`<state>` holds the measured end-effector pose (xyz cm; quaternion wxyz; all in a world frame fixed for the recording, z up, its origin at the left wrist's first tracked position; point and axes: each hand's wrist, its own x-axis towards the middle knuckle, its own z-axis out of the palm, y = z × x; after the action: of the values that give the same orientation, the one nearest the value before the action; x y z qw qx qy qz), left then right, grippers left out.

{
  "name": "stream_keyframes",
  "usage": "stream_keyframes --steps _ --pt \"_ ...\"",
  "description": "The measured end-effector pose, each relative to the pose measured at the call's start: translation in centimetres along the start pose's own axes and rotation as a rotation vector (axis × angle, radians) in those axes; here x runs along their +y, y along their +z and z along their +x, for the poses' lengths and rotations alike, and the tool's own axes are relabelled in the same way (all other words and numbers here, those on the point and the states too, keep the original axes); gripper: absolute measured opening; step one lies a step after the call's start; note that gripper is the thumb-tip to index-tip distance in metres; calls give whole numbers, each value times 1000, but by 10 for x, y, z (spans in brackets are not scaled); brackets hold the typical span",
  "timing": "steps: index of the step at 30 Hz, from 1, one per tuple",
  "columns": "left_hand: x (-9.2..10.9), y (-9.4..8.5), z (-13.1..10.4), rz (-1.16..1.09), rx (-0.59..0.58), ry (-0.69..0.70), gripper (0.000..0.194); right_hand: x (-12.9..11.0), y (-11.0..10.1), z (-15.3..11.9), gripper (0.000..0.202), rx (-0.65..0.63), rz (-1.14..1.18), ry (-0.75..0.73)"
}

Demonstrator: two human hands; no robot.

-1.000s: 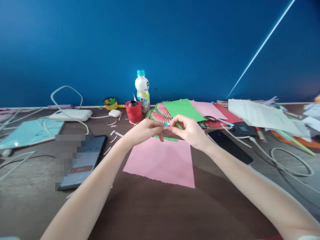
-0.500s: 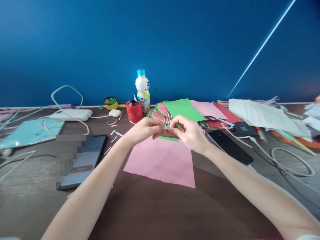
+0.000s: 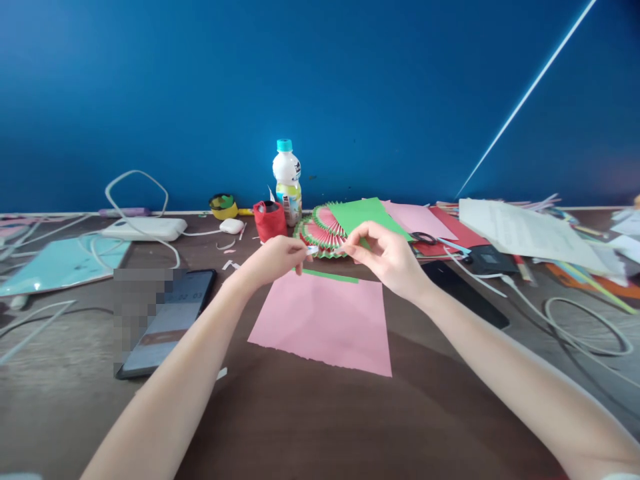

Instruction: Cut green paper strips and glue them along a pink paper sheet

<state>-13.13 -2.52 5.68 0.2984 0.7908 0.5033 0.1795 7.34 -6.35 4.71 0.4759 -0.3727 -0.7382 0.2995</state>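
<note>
My left hand [image 3: 283, 259] is closed, pinching a small white strip [image 3: 313, 251] that sticks out from its fingertips. A short distance to the right, my right hand [image 3: 387, 257] is in a pinch, thumb against forefinger. A tiny pale bit shows at its fingertips, too small to name. Both hands are raised over the far edge of a pink paper sheet [image 3: 323, 323]. That sheet lies flat, with a narrow green strip [image 3: 330, 276] along its far edge and a ragged near edge. Just behind the hands sit pleated pink-and-green paper fans [image 3: 323, 230].
At the back stand a bottle [image 3: 287, 180] and a red roll [image 3: 270, 221]. Green paper [image 3: 370, 217], scissors [image 3: 424, 238] and more sheets lie back right. Phones flank the pink sheet, one left [image 3: 170, 333], one right [image 3: 465, 293]. White cables [image 3: 590, 347] and paper scraps lie about.
My hands have moved apart: the left a little leftward with the white strip, the right slightly rightward and up. A gap now shows between their fingertips. The pink sheet stays put.
</note>
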Motion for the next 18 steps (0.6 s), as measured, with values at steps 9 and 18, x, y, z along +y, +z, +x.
stream_keyframes --steps 9,18 --pt "2 5 1 340 145 -75 33 11 -2 4 22 -102 74 162" --pt "26 13 -5 -434 -7 153 14 10 1 4 14 -76 12 185"
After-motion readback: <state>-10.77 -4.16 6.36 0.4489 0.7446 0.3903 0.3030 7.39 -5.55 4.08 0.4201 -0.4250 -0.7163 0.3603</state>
